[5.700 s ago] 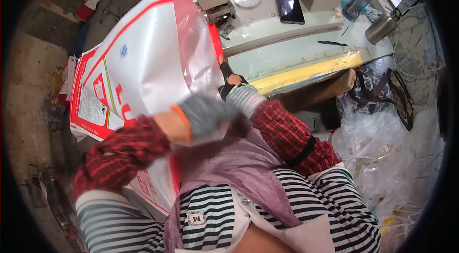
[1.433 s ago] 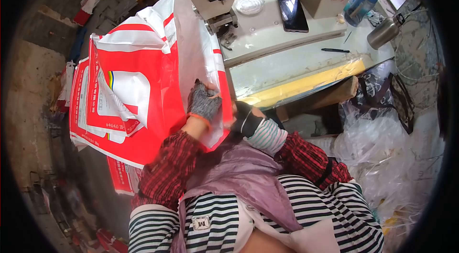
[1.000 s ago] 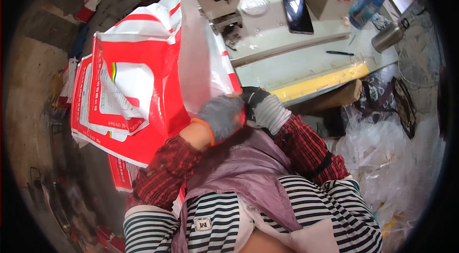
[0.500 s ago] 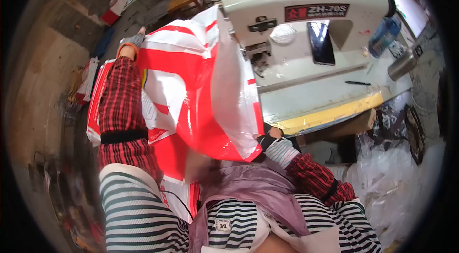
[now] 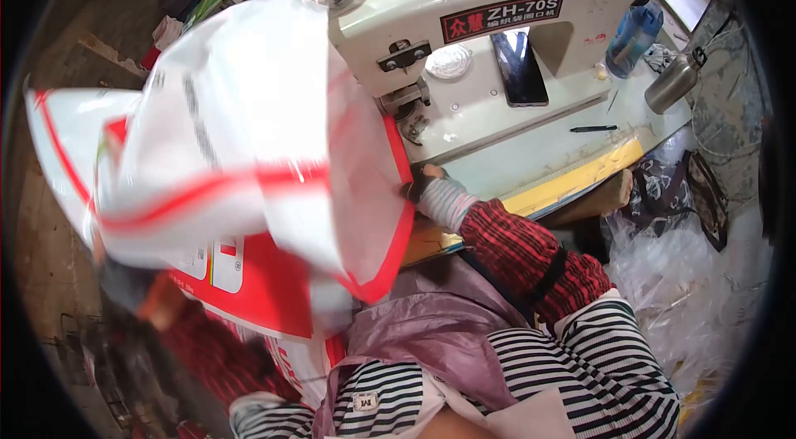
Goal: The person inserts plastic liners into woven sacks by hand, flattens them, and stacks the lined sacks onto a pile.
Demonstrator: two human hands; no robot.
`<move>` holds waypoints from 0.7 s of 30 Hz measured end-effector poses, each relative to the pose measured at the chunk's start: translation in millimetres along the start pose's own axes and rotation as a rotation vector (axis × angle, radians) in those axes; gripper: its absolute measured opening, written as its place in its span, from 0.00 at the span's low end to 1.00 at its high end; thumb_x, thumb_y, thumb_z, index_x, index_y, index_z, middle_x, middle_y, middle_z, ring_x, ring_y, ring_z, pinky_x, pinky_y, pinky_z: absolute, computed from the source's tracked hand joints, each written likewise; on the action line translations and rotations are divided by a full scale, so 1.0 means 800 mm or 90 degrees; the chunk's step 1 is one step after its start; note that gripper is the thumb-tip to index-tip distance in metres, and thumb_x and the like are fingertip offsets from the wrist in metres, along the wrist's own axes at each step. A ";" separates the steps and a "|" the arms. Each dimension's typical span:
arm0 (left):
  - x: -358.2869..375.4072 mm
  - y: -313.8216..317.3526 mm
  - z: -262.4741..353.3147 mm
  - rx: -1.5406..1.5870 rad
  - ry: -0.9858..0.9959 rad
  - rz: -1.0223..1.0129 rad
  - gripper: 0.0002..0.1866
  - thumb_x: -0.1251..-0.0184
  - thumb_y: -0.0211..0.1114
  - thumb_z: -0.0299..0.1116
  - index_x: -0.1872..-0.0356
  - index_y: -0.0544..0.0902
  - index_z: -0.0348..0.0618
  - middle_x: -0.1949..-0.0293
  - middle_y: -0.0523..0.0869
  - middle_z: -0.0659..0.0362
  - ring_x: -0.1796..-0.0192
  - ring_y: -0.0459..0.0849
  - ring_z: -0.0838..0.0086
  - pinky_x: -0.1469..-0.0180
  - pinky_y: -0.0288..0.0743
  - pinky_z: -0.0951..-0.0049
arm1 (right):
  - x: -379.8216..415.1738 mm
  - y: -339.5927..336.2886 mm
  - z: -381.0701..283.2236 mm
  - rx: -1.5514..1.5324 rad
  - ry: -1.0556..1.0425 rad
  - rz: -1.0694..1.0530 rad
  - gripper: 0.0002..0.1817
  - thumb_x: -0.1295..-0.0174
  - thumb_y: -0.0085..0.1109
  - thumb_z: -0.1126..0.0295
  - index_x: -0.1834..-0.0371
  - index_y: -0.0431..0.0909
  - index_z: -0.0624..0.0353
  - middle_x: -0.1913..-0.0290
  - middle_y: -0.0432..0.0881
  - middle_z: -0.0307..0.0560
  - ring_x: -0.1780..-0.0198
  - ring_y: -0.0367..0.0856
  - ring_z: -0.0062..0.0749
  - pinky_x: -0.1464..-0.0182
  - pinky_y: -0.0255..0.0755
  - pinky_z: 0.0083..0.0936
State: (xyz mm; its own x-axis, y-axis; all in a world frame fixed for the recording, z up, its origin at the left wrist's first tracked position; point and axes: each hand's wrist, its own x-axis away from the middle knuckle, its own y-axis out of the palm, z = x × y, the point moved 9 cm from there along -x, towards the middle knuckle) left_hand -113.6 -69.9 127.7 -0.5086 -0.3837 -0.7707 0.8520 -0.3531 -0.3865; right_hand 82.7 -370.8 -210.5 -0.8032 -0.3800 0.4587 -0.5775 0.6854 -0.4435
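Observation:
A large white and red woven plastic bag (image 5: 240, 107) billows out in front of me. Its red-edged mouth is beside the needle area of a sewing machine (image 5: 398, 16). My right hand (image 5: 431, 184), in a grey half-finger glove, pinches the red edge of the bag at the front of the machine bed. Low on the left is my left hand (image 5: 137, 286), smeared by motion and partly behind the bag's lower side; its fingers cannot be made out. More red and white printed bags (image 5: 257, 294) lie beneath, by my lap.
On the machine bed are a phone (image 5: 521, 66), a white coil (image 5: 448, 62) and a black pen (image 5: 594, 129). A blue bottle (image 5: 635, 39) and a steel flask (image 5: 676, 81) stand at the right. Clear plastic (image 5: 663, 290) is heaped below a dark patterned bag (image 5: 692, 198).
The bag has swung up and leftward, showing its white side. My left hand has come down and back toward me; my right hand has moved closer to the needle area with the edge.

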 end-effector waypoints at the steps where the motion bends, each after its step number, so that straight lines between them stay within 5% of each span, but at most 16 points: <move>1: 0.036 -0.024 0.009 -0.094 0.092 0.036 0.17 0.39 0.59 0.32 0.52 0.77 0.32 0.57 0.83 0.49 0.58 0.83 0.64 0.56 0.78 0.68 | 0.005 0.015 0.005 -0.208 0.049 -0.051 0.13 0.44 0.58 0.62 0.60 0.76 0.58 0.64 0.81 0.50 0.65 0.83 0.36 0.62 0.76 0.33; 2: 0.075 -0.043 0.012 -0.189 0.180 0.074 0.17 0.41 0.62 0.34 0.55 0.78 0.32 0.59 0.83 0.49 0.60 0.83 0.63 0.58 0.79 0.68 | 0.010 0.028 0.004 -0.411 0.097 -0.103 0.15 0.45 0.60 0.60 0.60 0.78 0.58 0.62 0.81 0.50 0.66 0.83 0.36 0.63 0.77 0.31; 3: 0.111 -0.060 -0.009 -0.191 0.173 0.079 0.17 0.41 0.62 0.34 0.55 0.78 0.32 0.59 0.83 0.49 0.60 0.83 0.63 0.58 0.79 0.68 | 0.016 0.018 -0.011 -0.316 0.101 -0.083 0.15 0.46 0.62 0.64 0.57 0.76 0.58 0.63 0.81 0.50 0.66 0.83 0.32 0.67 0.77 0.29; 6: 0.214 -0.046 -0.115 -0.539 0.130 -0.173 0.16 0.38 0.59 0.38 0.56 0.76 0.35 0.50 0.79 0.48 0.50 0.80 0.59 0.50 0.74 0.61 | -0.012 0.084 0.007 -0.386 0.027 -0.108 0.18 0.46 0.62 0.63 0.55 0.74 0.58 0.64 0.81 0.48 0.65 0.83 0.32 0.63 0.76 0.28; 8: 0.285 -0.079 -0.257 -0.275 -0.378 -0.018 0.13 0.34 0.55 0.39 0.58 0.77 0.39 0.51 0.80 0.54 0.50 0.80 0.62 0.52 0.75 0.62 | -0.036 0.110 0.008 -0.176 -0.073 -0.084 0.21 0.47 0.62 0.62 0.51 0.72 0.58 0.64 0.80 0.49 0.61 0.81 0.35 0.57 0.74 0.28; 10: 0.311 -0.051 -0.294 -0.639 -0.306 -0.168 0.13 0.39 0.60 0.40 0.59 0.81 0.44 0.66 0.83 0.57 0.60 0.82 0.66 0.53 0.75 0.69 | -0.023 0.110 -0.019 0.135 -0.374 -0.038 0.22 0.47 0.62 0.62 0.51 0.72 0.58 0.65 0.79 0.52 0.56 0.77 0.39 0.52 0.71 0.29; 11: 0.305 -0.048 -0.283 -0.643 -0.313 -0.162 0.13 0.39 0.60 0.40 0.59 0.81 0.44 0.66 0.83 0.57 0.60 0.82 0.66 0.53 0.75 0.69 | 0.037 0.087 -0.067 0.473 -0.598 0.103 0.19 0.47 0.62 0.62 0.56 0.72 0.59 0.67 0.77 0.52 0.57 0.77 0.38 0.53 0.71 0.29; 12: 0.317 -0.055 -0.283 -0.129 -0.540 0.097 0.15 0.36 0.58 0.41 0.55 0.79 0.43 0.63 0.82 0.57 0.59 0.81 0.67 0.52 0.74 0.70 | 0.010 0.078 -0.046 0.218 -0.359 -0.020 0.19 0.45 0.63 0.62 0.55 0.71 0.59 0.68 0.77 0.47 0.63 0.79 0.32 0.58 0.74 0.27; 13: 0.342 -0.034 -0.287 0.421 -0.685 0.348 0.16 0.33 0.55 0.42 0.51 0.77 0.42 0.60 0.81 0.57 0.59 0.80 0.69 0.51 0.73 0.70 | 0.021 0.064 -0.043 0.000 -0.302 -0.056 0.19 0.45 0.63 0.63 0.54 0.72 0.59 0.67 0.78 0.45 0.65 0.79 0.29 0.61 0.74 0.26; 15: 0.341 -0.035 -0.269 0.455 -0.678 0.271 0.17 0.32 0.53 0.42 0.50 0.75 0.43 0.56 0.81 0.57 0.57 0.81 0.67 0.52 0.75 0.68 | 0.054 0.061 -0.048 -0.445 -0.090 -0.201 0.18 0.46 0.64 0.66 0.54 0.74 0.62 0.67 0.80 0.41 0.68 0.79 0.23 0.67 0.74 0.24; 16: 0.350 -0.029 -0.259 0.483 -0.676 0.185 0.17 0.32 0.51 0.42 0.48 0.74 0.43 0.52 0.81 0.56 0.54 0.81 0.65 0.53 0.77 0.65 | 0.069 0.045 -0.058 -0.252 -0.124 -0.145 0.15 0.46 0.63 0.69 0.58 0.76 0.63 0.69 0.81 0.41 0.69 0.78 0.22 0.68 0.72 0.23; 17: 0.395 -0.074 -0.347 0.168 -0.590 0.077 0.16 0.32 0.54 0.36 0.47 0.73 0.41 0.56 0.80 0.58 0.56 0.78 0.71 0.52 0.73 0.73 | 0.057 0.054 -0.038 -0.270 -0.109 -0.128 0.13 0.46 0.62 0.69 0.59 0.76 0.63 0.70 0.80 0.40 0.71 0.77 0.21 0.68 0.72 0.22; 18: 0.410 -0.084 -0.336 -0.064 -0.653 0.036 0.18 0.32 0.50 0.42 0.47 0.72 0.43 0.49 0.78 0.54 0.53 0.80 0.63 0.55 0.77 0.64 | 0.044 0.061 -0.012 -0.288 -0.096 -0.109 0.12 0.46 0.62 0.70 0.61 0.76 0.63 0.72 0.79 0.39 0.72 0.76 0.20 0.69 0.71 0.21; 21: 0.441 -0.090 -0.304 -0.026 -0.526 0.051 0.19 0.32 0.51 0.43 0.47 0.72 0.42 0.51 0.79 0.54 0.53 0.81 0.65 0.56 0.78 0.64 | 0.104 0.023 -0.038 -0.230 -0.271 0.022 0.06 0.43 0.58 0.71 0.69 0.74 0.62 0.74 0.77 0.38 0.71 0.73 0.20 0.68 0.68 0.19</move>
State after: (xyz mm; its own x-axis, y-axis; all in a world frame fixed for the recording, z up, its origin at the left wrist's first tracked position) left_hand -324.4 27.9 -240.0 -0.3594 -0.9152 -0.1824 0.8852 -0.2724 -0.3771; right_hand 9.5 -370.8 -157.3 -0.8518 -0.5198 0.0647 -0.5237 0.8424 -0.1268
